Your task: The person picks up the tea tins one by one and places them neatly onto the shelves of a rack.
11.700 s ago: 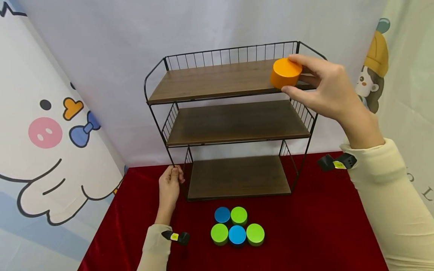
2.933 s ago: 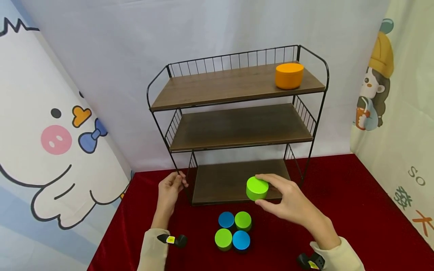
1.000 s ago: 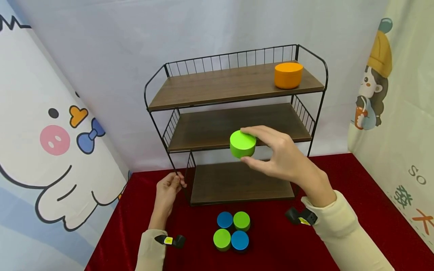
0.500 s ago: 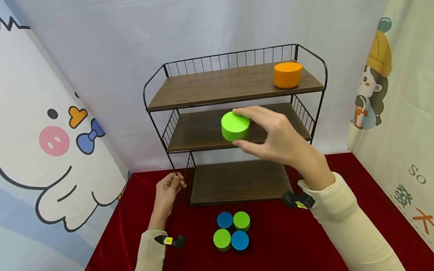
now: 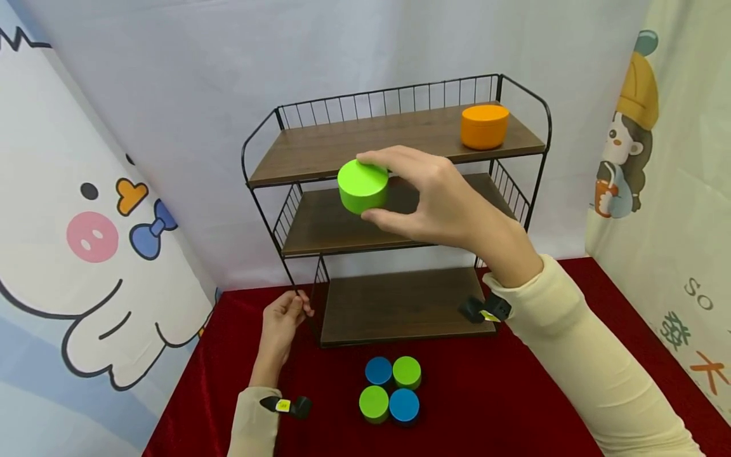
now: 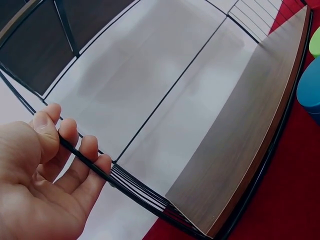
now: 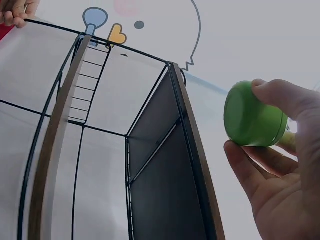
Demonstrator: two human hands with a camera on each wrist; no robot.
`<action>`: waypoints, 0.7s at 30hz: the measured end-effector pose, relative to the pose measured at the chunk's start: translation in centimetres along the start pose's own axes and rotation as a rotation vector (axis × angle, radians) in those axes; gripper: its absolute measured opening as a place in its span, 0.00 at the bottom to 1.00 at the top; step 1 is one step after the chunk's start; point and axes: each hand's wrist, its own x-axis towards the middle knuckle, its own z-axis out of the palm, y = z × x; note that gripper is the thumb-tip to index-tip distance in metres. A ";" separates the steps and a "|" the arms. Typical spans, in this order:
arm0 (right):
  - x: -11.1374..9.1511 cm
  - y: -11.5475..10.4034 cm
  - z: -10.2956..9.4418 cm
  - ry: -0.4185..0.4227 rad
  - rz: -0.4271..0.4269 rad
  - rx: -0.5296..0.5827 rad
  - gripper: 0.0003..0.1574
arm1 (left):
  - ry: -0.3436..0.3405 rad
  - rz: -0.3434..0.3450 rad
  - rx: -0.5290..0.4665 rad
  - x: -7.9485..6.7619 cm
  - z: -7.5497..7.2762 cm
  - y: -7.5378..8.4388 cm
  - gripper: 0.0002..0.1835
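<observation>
A round green tin [image 5: 362,189] is pinched between the thumb and fingers of my right hand [image 5: 436,197], raised in front of the rack's top and middle shelves. The right wrist view shows the same green tin [image 7: 252,115] held in the air beside the shelf edge. My left hand [image 5: 282,317] grips the black metal post at the rack's lower left; the left wrist view shows the thumb and fingers [image 6: 46,132] around that post. An orange tin [image 5: 484,128] stands at the right of the top shelf [image 5: 365,143].
Two blue tins [image 5: 404,406] and two green tins [image 5: 407,372] sit grouped on the red cloth [image 5: 485,406] before the rack. The middle shelf [image 5: 337,216] and bottom shelf [image 5: 400,304] have brown wooden boards. Behind hangs a pale curtain [image 5: 228,63].
The orange tin went onto the top shelf earlier. My right hand took a green tin from the cloth and has carried it up and leftward. The left hand stays on the post.
</observation>
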 end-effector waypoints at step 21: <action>4.6 1.3 1.2 -0.074 0.091 0.038 0.37 | 0.003 0.006 0.000 -0.2 0.1 0.0 0.12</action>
